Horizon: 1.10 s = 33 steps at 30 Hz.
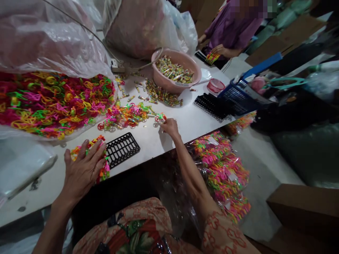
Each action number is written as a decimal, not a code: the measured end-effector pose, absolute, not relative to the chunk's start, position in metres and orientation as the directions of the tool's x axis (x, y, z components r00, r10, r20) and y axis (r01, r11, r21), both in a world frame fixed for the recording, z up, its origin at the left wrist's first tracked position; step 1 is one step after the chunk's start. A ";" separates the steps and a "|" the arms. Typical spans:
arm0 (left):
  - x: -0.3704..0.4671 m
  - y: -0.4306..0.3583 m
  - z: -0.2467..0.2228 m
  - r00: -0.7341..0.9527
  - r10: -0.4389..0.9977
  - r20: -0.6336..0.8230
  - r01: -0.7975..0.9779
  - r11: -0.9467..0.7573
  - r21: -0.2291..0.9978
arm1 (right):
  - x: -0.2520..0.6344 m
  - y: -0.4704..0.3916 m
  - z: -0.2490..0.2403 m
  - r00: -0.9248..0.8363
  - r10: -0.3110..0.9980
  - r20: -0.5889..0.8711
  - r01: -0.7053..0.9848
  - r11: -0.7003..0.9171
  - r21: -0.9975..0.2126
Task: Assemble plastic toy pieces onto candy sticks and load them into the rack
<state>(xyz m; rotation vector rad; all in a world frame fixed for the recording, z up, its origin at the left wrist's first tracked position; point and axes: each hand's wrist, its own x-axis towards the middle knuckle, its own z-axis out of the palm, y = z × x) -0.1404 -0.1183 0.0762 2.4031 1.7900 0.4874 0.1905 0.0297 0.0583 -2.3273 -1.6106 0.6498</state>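
My left hand (84, 165) lies flat, fingers spread, over bright plastic pieces set in one end of a black slotted rack (123, 150). The rack's other end is bare. Out to the right, my right hand (170, 127) pinches a small green and red plastic toy (160, 118) just above the white table (148, 141). Between the hands lies a loose pile of coloured plastic toys and small printed tubes (127, 114).
A large plastic bag of coloured pieces (53, 102) covers the left. Behind stands a pink basin (172, 83) of small tubes. Black racks (212, 107) and a blue basket (238, 95) are at right; packed bags (222, 169) lie below the edge. A co-worker in purple (233, 28) works opposite.
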 end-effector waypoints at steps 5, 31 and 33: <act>-0.139 -0.118 0.081 0.241 0.964 0.114 0.931 -0.263 0.253 | 0.136 -0.025 0.043 0.069 0.933 -0.354 0.246 -0.360 -0.900; -0.123 -0.114 0.087 0.185 0.977 0.109 0.953 -0.205 0.222 | 0.064 -0.028 0.058 -0.575 0.818 -0.040 0.618 0.402 -0.676; -0.124 -0.115 0.087 0.184 0.978 0.103 0.955 -0.202 0.216 | 0.078 0.007 0.072 -0.356 0.934 -0.012 0.783 0.291 -0.550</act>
